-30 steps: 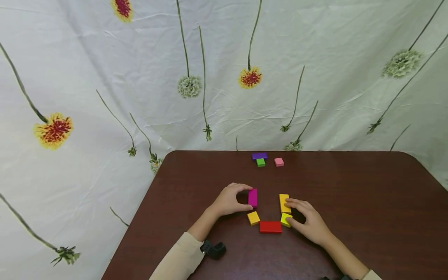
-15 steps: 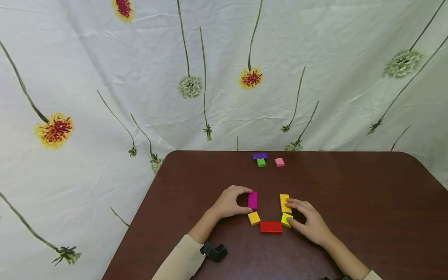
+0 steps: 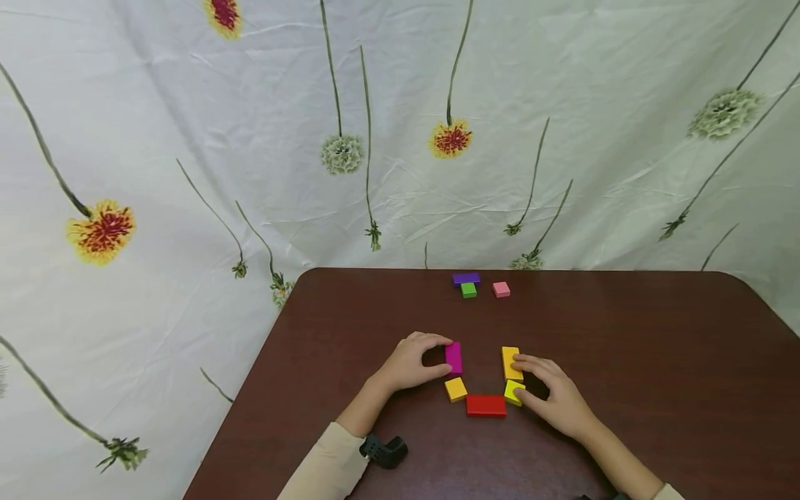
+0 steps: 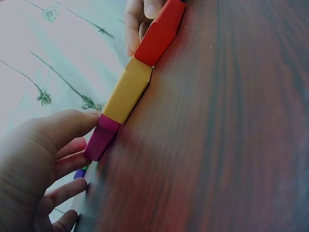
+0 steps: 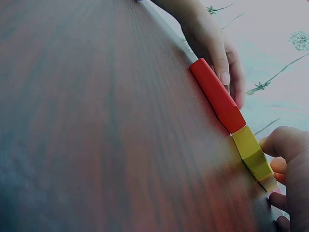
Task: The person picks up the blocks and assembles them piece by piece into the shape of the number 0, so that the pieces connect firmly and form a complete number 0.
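My left hand grips a magenta oblong block lying on the table, thumb at its near end and a fingertip at its far end. A small orange-yellow block sits just in front of it, cornerwise. Nearest me, a red oblong block lies crosswise. My right hand has its thumb against a small bright yellow block and its fingers on a longer amber block behind. In the right wrist view, the yellow block adjoins the red block. Together they outline a U.
At the table's back edge lie a purple oblong block, a small green block in front of it, and a pink block to the right. Behind the brown table hangs a flowered cloth.
My left hand has drawn the magenta block slightly toward me, closer to the small orange-yellow block. My right hand stays on its two blocks. The head view has shifted a little.
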A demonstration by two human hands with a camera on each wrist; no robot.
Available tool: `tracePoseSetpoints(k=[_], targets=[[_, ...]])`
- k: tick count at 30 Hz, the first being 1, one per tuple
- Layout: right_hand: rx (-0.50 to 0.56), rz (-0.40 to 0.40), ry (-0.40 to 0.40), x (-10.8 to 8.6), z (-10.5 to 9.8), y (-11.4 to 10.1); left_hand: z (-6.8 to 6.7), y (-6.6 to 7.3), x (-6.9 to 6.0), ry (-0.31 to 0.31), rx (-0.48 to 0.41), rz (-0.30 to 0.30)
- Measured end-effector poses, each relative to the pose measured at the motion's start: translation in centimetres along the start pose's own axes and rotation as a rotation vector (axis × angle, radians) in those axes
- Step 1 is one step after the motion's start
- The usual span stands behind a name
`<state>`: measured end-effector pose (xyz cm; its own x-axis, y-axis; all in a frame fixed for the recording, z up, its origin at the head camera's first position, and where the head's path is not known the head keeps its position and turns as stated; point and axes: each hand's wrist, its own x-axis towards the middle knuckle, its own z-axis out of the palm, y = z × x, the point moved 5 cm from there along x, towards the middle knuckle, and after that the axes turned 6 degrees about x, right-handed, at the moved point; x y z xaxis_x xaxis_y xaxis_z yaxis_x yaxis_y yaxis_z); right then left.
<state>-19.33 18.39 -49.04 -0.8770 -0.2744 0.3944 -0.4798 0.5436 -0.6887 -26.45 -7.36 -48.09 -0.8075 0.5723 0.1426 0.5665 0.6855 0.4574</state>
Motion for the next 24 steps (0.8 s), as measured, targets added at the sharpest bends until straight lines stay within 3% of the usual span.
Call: tracePoseSetpoints(k=[24], targets=[[-0.005, 0.011, 0.001, 0.03, -0.01, 0.04, -0.36, 0.63, -0.42, 0.000, 0.062, 0.011]])
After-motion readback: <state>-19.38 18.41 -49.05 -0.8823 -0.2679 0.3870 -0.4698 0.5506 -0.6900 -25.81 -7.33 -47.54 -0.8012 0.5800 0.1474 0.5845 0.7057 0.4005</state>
